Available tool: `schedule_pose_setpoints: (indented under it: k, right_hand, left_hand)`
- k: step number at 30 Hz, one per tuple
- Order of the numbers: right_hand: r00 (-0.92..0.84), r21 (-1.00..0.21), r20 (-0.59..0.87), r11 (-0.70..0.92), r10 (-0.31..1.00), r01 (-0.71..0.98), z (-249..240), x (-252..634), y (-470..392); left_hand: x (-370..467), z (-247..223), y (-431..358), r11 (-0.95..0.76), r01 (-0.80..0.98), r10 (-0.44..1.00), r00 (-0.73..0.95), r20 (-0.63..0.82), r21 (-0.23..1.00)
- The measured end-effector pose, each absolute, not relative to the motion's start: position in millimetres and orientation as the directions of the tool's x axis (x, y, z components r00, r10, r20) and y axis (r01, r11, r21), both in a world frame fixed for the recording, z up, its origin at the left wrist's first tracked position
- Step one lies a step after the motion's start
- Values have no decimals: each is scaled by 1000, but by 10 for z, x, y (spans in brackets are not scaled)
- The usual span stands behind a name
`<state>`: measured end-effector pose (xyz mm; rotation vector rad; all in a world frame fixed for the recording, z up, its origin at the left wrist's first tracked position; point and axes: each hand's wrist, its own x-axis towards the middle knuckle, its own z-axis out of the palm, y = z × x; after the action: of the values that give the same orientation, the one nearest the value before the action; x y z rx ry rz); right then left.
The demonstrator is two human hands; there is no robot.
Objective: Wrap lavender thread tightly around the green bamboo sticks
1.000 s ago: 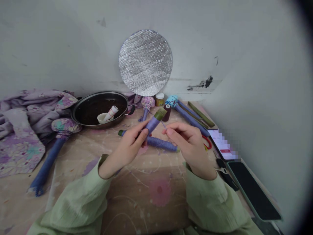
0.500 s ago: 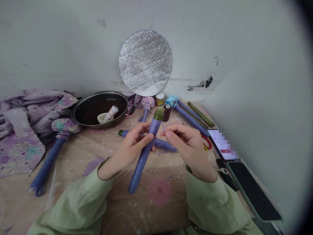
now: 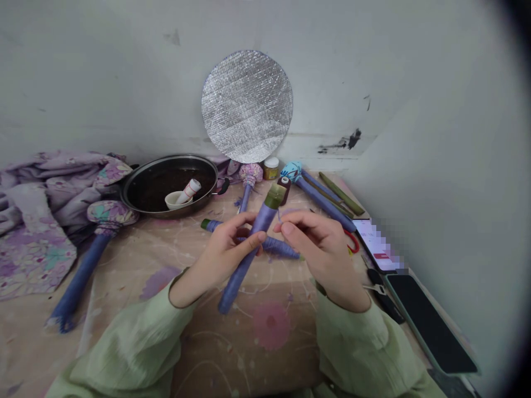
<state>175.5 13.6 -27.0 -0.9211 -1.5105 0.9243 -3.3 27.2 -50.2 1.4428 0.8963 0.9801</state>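
My left hand (image 3: pixel 234 243) is wrapped round a green stick (image 3: pixel 244 265) that is covered in purple-blue thread, its bare green end tilted up and away. Close to that upper end, my right hand (image 3: pixel 319 243) pinches a strand of purple thread (image 3: pixel 279 215) between thumb and fingertips, and the strand runs to the stick. Beneath both hands a second green stick wound with blue thread (image 3: pixel 282 246) lies across the table, partly covered by the left hand. A dark spool of thread (image 3: pixel 284 188) stands just behind the stick's tip.
A black pan (image 3: pixel 145 207) holding a small bowl (image 3: pixel 172 200) sits back left, beside floral cloth (image 3: pixel 37 249). Cloth-headed wrapped sticks (image 3: pixel 85 276) lie around. On the right are red-handled scissors (image 3: pixel 352 241), a lit phone (image 3: pixel 373 243) and a dark phone (image 3: pixel 431 323). A silver disc (image 3: pixel 248 105) stands behind.
The wrapped stick has shifted slightly, its upper end moving right and its lower end rising a little. My left hand has moved slightly right; the right hand still pinches the thread.
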Motion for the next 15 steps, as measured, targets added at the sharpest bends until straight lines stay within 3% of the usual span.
schedule_pose_setpoints:
  k: [5, 11, 15]
  right_hand:
    - [-95, -900, 414, 423, 905, 108, -252, 1765, 111]
    - [-97, -887, 431, 441, 897, 135, -232, 1752, 84]
    - [-109, -881, 441, 452, 891, 139, -240, 1742, 85]
  left_hand:
    - [-25, -490, 246, -118, 23, 932, 348, 103, 993]
    - [-10, -559, 210, -130, -89, 937, 314, 152, 988]
    - [-13, -579, 190, -91, -105, 915, 383, 125, 990]
